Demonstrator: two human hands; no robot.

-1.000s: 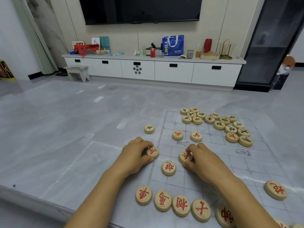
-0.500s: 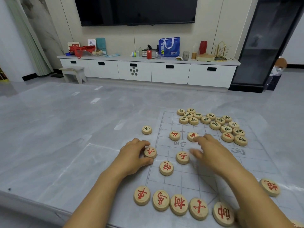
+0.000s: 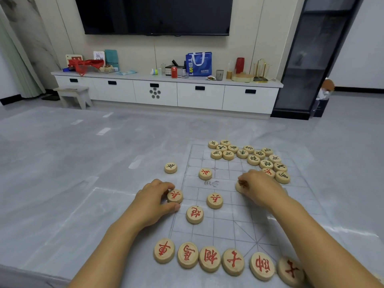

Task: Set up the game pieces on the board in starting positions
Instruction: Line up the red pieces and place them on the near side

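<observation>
red piece (image 3: pixel 175 195) in grip of left hand (image 3: pixel 152 201)

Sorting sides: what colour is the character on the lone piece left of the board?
Dark, nearly black, on the lone piece; head view.

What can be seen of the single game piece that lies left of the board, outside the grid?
The lone piece is a round, flat disc, pale wood by its look, with a dark character on top. It lies face up on the grey surface, beyond the board's left edge. Nothing touches it; the left hand is nearer the camera, apart.
</observation>
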